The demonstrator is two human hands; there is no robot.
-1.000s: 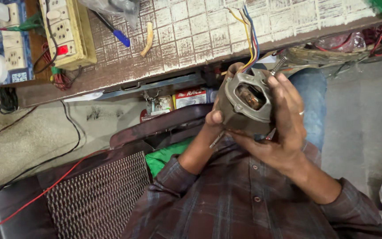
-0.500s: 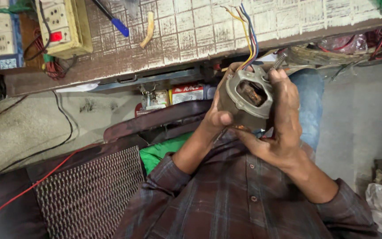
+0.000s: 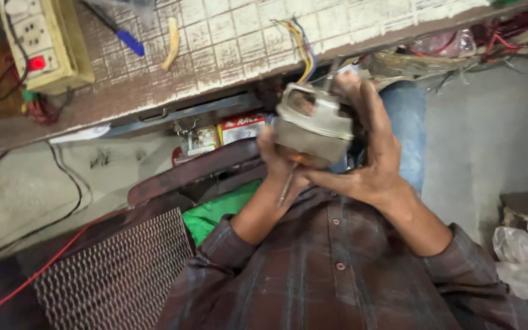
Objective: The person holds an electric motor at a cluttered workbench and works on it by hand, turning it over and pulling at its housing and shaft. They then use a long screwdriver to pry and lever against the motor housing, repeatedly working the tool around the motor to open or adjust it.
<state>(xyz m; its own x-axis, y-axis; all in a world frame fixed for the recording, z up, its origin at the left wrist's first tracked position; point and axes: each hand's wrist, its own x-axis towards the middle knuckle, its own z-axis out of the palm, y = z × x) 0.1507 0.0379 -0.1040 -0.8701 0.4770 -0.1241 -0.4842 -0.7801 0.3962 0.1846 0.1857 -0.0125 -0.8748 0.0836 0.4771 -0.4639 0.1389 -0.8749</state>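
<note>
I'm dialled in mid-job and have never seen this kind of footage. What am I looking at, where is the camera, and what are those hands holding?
There is no machine: a person works with two bare hands, filmed by a camera on their head looking down, so the plaid shirt is their own chest. Both hands grip a grey round metal motor housing with coloured wires trailing from its top. The left hand supports it from below, the right hand wraps its side. A thin metal shaft pokes out underneath. Ahead is a worn tiled workbench carrying a yellowish socket board, a blue-handled tool and a small yellow piece.
</note>
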